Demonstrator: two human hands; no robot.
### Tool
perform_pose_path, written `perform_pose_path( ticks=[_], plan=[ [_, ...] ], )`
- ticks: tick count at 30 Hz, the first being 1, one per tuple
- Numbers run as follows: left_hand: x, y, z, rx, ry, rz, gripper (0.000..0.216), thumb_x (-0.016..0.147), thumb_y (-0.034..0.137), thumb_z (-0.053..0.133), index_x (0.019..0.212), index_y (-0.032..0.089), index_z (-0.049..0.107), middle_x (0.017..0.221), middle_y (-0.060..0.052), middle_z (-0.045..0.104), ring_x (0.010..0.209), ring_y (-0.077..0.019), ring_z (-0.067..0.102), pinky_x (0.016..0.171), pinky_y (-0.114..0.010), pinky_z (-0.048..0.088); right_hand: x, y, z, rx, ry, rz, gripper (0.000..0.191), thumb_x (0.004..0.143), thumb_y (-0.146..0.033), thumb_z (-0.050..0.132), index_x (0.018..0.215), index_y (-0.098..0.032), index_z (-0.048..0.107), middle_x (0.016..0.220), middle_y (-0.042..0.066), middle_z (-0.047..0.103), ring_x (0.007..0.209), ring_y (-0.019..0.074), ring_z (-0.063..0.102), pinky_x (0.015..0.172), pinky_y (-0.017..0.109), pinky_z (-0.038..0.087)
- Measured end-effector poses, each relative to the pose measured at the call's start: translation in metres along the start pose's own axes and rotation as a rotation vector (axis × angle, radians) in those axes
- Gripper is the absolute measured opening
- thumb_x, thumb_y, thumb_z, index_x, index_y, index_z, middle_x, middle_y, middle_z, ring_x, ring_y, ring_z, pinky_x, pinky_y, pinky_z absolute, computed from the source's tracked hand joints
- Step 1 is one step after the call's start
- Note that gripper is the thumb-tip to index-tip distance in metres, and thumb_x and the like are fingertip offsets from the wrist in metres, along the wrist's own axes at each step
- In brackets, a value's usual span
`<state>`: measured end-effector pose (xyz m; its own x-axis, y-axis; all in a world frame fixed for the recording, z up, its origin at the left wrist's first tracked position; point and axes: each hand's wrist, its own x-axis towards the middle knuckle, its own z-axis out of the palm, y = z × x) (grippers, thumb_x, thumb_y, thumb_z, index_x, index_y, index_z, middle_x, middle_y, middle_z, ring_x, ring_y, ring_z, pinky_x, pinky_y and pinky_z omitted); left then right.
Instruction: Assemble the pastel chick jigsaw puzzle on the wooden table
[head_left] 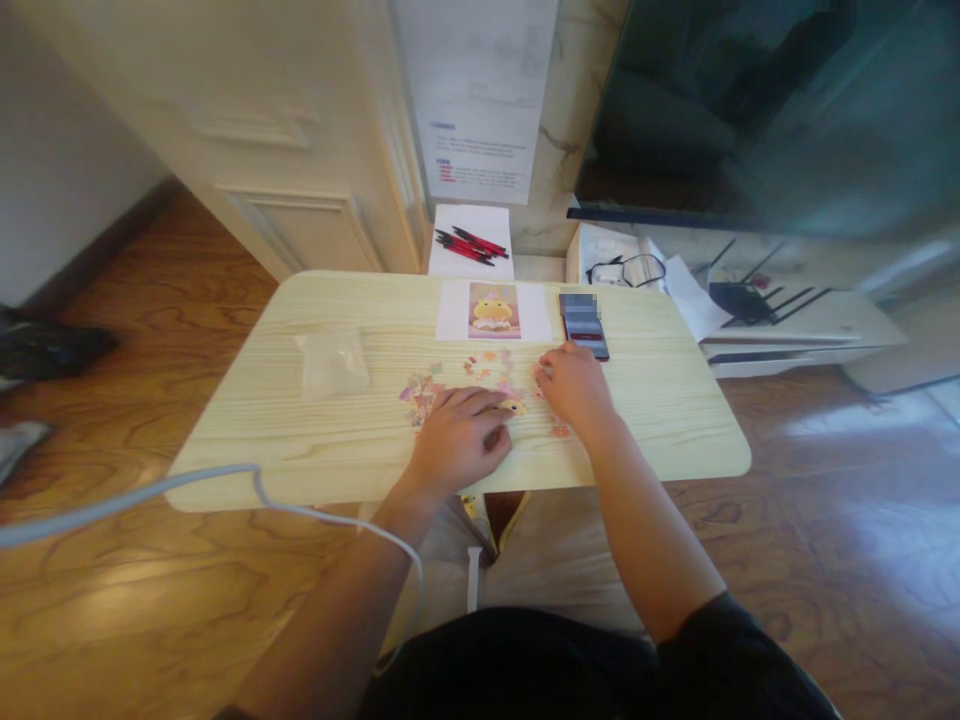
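Small colourful jigsaw puzzle pieces (421,393) lie loose in the middle of the pale wooden table. My left hand (461,435) rests palm down over them, fingers stretched out and thumb apart, covering part of a partly joined patch with a yellow piece (513,406). To its right, my right hand (574,385) has thumb and index finger pinched around what looks like a puzzle piece, mostly hidden by the fingertips. A few orange pieces (559,430) lie below that hand. Beyond the pieces is a printed picture (494,311) of a yellow cartoon figure on white paper.
A smartphone (585,326) lies just beyond my right hand. A clear plastic bag (332,364) is on the left of the table (247,420). Red and black pens (471,245) lie behind it. A pale cable (315,514) crosses the front left edge and my left forearm.
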<state>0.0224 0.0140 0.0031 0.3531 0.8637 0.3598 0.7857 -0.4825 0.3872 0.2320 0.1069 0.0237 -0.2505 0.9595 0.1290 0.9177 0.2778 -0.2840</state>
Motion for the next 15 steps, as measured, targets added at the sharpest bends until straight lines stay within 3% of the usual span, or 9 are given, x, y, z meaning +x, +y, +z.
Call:
perform_pose_path(
  ticks=[10,15],
  plan=[
    [0.000,-0.001,-0.002,-0.023,-0.058,0.046,0.036,0.088,0.024,0.065,0.122,0.031,0.076,0.139,0.000,0.071,0.130,-0.0290,0.060,0.111,-0.051,0.045,-0.002,-0.008,0.001,0.083,-0.024,-0.007,0.007,0.094,-0.017,0.066,0.098,-0.021,0.071,0.105,0.010,0.074,0.105,0.0290,0.063,0.093,0.042,0.047],
    [-0.001,-0.002,-0.001,-0.025,-0.034,0.042,0.030,0.089,0.024,0.064,0.113,0.032,0.079,0.128,-0.001,0.075,0.121,-0.0278,0.064,0.107,-0.050,0.047,-0.032,-0.011,-0.011,0.369,-0.009,-0.047,0.015,0.095,-0.014,0.061,0.101,-0.024,0.071,0.098,0.003,0.077,0.092,0.0206,0.068,0.085,0.033,0.049]
  ],
)
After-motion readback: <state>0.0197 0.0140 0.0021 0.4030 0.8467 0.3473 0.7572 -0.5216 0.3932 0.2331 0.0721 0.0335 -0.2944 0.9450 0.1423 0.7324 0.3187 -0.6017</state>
